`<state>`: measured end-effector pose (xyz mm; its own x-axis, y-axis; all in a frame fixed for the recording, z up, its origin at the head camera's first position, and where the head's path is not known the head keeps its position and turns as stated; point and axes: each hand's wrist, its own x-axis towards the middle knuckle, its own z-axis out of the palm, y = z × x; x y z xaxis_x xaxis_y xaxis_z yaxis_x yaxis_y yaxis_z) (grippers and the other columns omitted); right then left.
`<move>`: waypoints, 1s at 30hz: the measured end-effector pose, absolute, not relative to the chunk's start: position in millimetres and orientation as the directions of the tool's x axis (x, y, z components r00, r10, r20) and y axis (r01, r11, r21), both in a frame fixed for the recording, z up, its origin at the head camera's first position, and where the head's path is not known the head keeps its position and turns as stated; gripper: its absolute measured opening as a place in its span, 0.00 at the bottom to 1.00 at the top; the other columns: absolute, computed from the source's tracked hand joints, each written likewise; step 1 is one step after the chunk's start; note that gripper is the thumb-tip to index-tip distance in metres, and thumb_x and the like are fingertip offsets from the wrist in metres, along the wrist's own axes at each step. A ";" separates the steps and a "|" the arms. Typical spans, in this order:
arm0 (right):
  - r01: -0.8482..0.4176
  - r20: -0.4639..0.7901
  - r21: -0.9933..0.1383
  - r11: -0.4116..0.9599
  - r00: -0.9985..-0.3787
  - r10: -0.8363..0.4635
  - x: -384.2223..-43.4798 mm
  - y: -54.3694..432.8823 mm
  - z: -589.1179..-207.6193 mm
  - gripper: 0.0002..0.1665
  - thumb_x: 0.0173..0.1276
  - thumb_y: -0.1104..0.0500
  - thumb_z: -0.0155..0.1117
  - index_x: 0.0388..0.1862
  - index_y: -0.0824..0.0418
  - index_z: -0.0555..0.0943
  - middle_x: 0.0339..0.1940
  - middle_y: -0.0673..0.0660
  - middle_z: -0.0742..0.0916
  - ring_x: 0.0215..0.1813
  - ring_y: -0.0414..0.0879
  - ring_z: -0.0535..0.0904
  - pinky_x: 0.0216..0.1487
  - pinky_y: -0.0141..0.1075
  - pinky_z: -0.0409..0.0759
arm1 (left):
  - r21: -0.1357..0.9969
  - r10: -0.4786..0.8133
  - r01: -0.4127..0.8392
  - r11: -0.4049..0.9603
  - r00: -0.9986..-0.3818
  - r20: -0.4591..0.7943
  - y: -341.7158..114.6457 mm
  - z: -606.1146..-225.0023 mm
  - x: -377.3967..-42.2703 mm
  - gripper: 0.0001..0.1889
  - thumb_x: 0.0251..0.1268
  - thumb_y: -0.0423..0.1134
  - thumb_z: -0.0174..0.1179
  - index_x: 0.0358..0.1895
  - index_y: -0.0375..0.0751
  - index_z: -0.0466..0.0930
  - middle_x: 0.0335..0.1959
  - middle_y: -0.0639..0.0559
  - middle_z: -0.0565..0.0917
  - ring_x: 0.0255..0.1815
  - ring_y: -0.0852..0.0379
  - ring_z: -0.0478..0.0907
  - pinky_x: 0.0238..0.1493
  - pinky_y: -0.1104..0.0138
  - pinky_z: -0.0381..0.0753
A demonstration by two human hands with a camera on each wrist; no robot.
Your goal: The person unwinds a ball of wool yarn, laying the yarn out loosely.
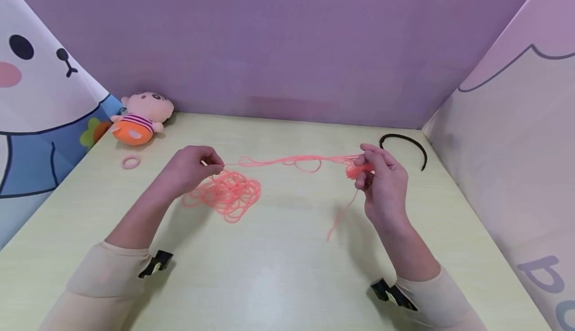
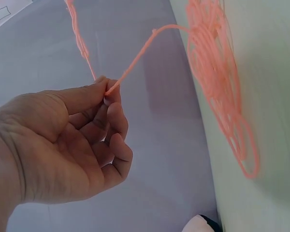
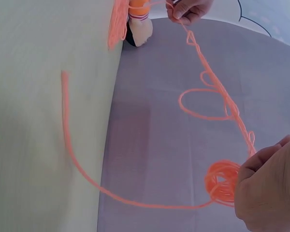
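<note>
Between thumb and forefinger, my left hand [image 1: 195, 170] pinches a strand of coral-pink yarn. From that pinch, looped strands of yarn [image 1: 287, 161] stretch across to my right hand [image 1: 385, 183]. My right hand grips a small wound bundle of the same yarn [image 3: 221, 182], partly hidden by the fingers. A loose tail of yarn [image 3: 130, 204] hangs down from this bundle. Below and beside my left hand a loose tangled heap of yarn [image 1: 229, 193] lies on the table; one strand [image 2: 140, 55] runs from it up to the left fingertips.
A plush doll [image 1: 141, 119] in a striped top sits at the table's back left, with a pink ring [image 1: 131, 162] in front of it. At the back right lies a black curved cord [image 1: 406, 140]. Purple and printed panels border the pale table [image 1: 269, 276].
</note>
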<state>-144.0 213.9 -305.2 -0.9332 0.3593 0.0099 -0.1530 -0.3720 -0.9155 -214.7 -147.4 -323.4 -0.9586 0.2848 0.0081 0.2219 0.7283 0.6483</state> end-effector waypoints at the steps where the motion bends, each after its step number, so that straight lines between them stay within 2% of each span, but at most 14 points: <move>1: -0.152 0.008 -0.915 -0.374 -0.933 0.359 -143.9 213.9 -304.6 0.08 0.75 0.65 0.58 0.46 0.63 0.84 0.24 0.53 0.83 0.13 0.42 0.68 0.17 0.27 0.72 | 0.645 0.280 0.218 0.733 -0.960 0.007 -148.9 -323.1 -215.4 0.06 0.70 0.36 0.62 0.43 0.38 0.85 0.39 0.47 0.84 0.39 0.49 0.78 0.41 0.58 0.75; 8: -0.144 -0.006 -0.899 -0.415 -0.941 0.339 -144.6 214.1 -304.4 0.08 0.73 0.69 0.57 0.41 0.63 0.84 0.22 0.54 0.80 0.12 0.41 0.67 0.15 0.26 0.71 | 0.628 0.216 0.170 0.759 -0.976 0.003 -164.6 -323.3 -223.3 0.06 0.72 0.37 0.61 0.44 0.37 0.83 0.42 0.44 0.83 0.39 0.47 0.77 0.38 0.58 0.74; 17: -0.134 -0.010 -0.906 -0.402 -0.941 0.337 -143.4 214.8 -303.7 0.06 0.75 0.67 0.57 0.42 0.63 0.82 0.23 0.54 0.80 0.13 0.41 0.67 0.16 0.26 0.70 | 0.628 0.080 0.054 0.777 -0.997 -0.014 -185.8 -321.3 -228.7 0.10 0.76 0.38 0.58 0.50 0.35 0.80 0.46 0.37 0.80 0.40 0.42 0.73 0.35 0.58 0.74; 22: -0.137 -0.010 -0.903 -0.406 -0.941 0.339 -143.3 214.2 -303.2 0.05 0.74 0.67 0.58 0.43 0.64 0.82 0.22 0.54 0.80 0.12 0.41 0.66 0.15 0.26 0.69 | 0.642 -0.024 -0.046 0.766 -0.999 -0.043 -197.2 -318.6 -229.6 0.12 0.78 0.39 0.55 0.54 0.34 0.77 0.49 0.34 0.78 0.42 0.40 0.71 0.37 0.55 0.75; 30: -0.133 -0.012 -0.903 -0.408 -0.943 0.333 -143.5 214.6 -303.8 0.05 0.75 0.65 0.59 0.45 0.65 0.81 0.25 0.54 0.83 0.11 0.41 0.67 0.15 0.26 0.69 | 0.656 -0.148 -0.124 0.744 -0.989 -0.018 -218.3 -316.6 -229.4 0.14 0.78 0.39 0.55 0.56 0.32 0.76 0.51 0.32 0.76 0.47 0.36 0.69 0.41 0.53 0.76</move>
